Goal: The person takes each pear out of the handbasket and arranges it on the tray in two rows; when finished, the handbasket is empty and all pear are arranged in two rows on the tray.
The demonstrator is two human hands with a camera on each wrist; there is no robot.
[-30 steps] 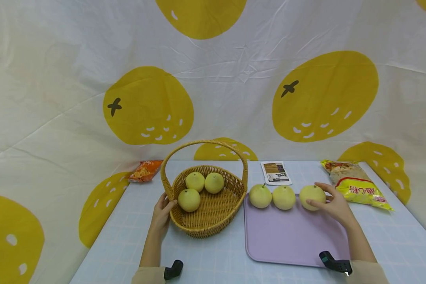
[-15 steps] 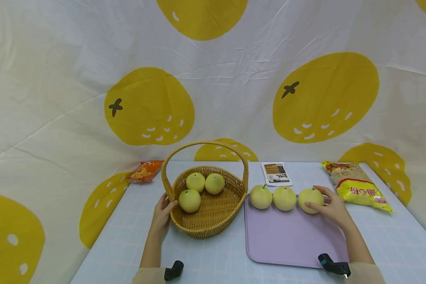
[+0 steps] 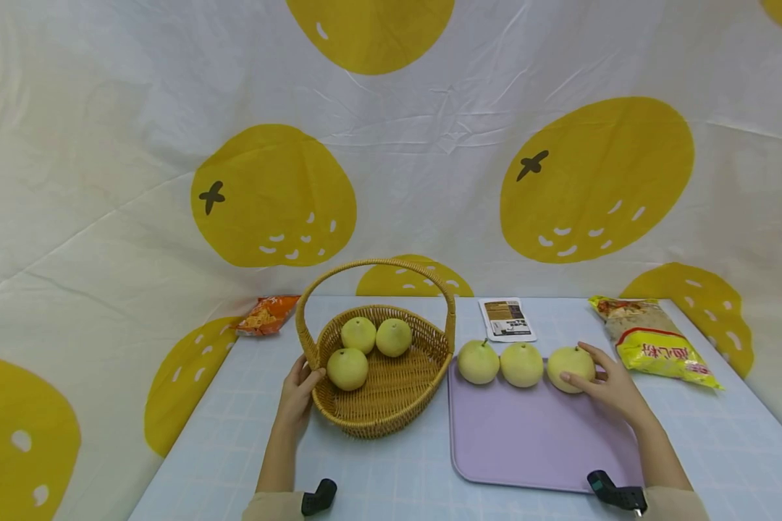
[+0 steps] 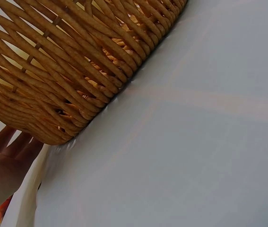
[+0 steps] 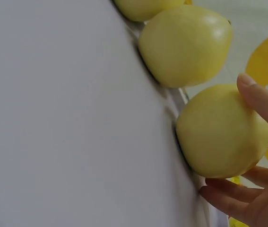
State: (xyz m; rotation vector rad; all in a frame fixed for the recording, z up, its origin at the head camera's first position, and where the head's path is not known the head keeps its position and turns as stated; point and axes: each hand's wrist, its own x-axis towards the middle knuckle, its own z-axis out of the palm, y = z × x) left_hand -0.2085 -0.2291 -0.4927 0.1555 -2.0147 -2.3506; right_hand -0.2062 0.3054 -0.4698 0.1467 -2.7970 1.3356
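My left hand grips the left rim of a wicker basket, thumb over the edge and fingers outside, under the handle's base. In the left wrist view its fingers lie against the woven wall. Three pale yellow-green pears, among them a front one, sit inside the basket. My right hand holds a pear at the back of a purple tray, thumb on the near side and fingers behind. Left of it stand a middle pear and a left pear.
A white-edged flat packet lies behind the tray. To the right is a large yellow food bag. An orange snack bag lies at the back left. A fruit-print curtain hangs behind the table.
The pear in my right hand has come slightly lower and nearer on the tray. My left hand and the basket have kept their places.
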